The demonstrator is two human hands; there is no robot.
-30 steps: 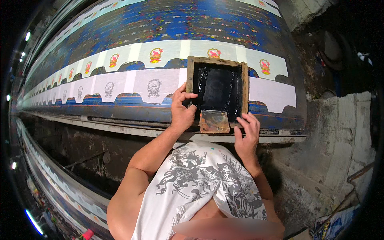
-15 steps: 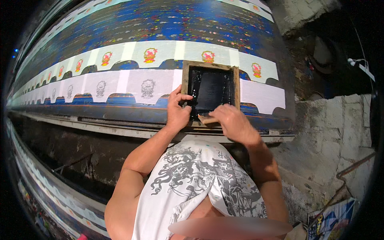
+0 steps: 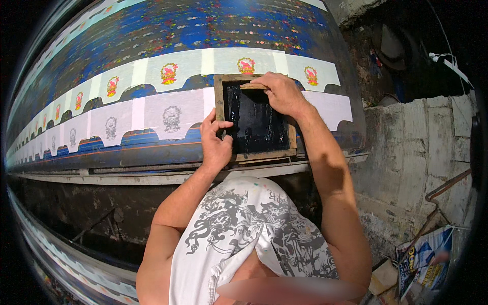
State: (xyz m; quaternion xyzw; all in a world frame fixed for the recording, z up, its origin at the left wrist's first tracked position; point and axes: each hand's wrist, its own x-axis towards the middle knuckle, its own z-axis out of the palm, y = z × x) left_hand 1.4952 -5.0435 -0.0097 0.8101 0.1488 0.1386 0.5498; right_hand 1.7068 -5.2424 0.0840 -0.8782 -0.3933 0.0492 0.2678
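Observation:
A wooden-framed printing screen point(image 3: 219, 99) lies on the long table, its mesh covered in wet black ink point(image 3: 256, 124). My left hand point(image 3: 217, 145) is closed round the frame's left side, fingers hooked over the inner edge. At the far end of the screen, my right hand point(image 3: 284, 95) grips a wooden squeegee point(image 3: 253, 86), whose blade is hidden from view. Beneath the screen is part of the near row of white cloth pieces. To the left, one such cloth piece point(image 3: 150, 119) bears a dark outline print.
Behind the screen runs a second row of white cloth pieces point(image 3: 195, 63) with red and yellow prints. The blue table point(image 3: 168, 35) is speckled with paint. A metal rail point(image 3: 127, 179) follows its near edge. A concrete block surface point(image 3: 412, 137) lies to the right.
My right hand has pushed the squeegee from the near end of the screen to its far end. My left hand keeps its hold on the frame. The whole view has shifted slightly.

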